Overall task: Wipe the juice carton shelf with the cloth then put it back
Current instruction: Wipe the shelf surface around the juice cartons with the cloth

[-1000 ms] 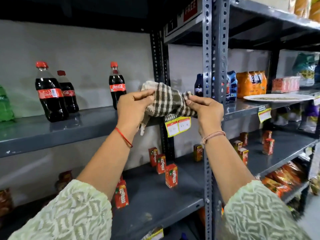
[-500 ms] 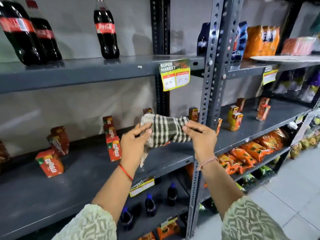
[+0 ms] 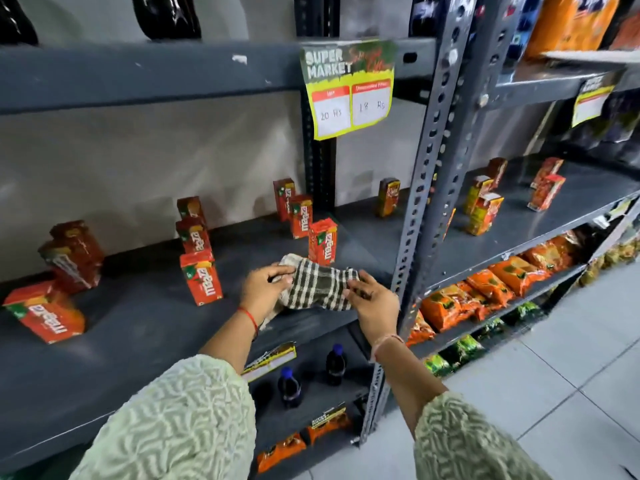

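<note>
A checked dark-and-cream cloth [image 3: 317, 285] is stretched between my two hands just above the front of the grey juice carton shelf [image 3: 145, 327]. My left hand [image 3: 265, 289] grips its left end and my right hand [image 3: 372, 301] pinches its right end. Several red juice cartons stand on this shelf: one [image 3: 202, 277] to the left of my hands, one [image 3: 322, 240] right behind the cloth, and one [image 3: 45, 315] lying tilted at the far left.
A grey perforated upright post [image 3: 420, 216] stands right of my right hand. A yellow price tag [image 3: 348, 90] hangs from the shelf above. More cartons [image 3: 483, 213] stand in the right bay. Small dark bottles [image 3: 290, 388] and orange snack packs [image 3: 485, 289] fill lower shelves.
Both hands carried the cloth down from the cola bottle shelf to the juice carton shelf, and my view tilted downward with them.
</note>
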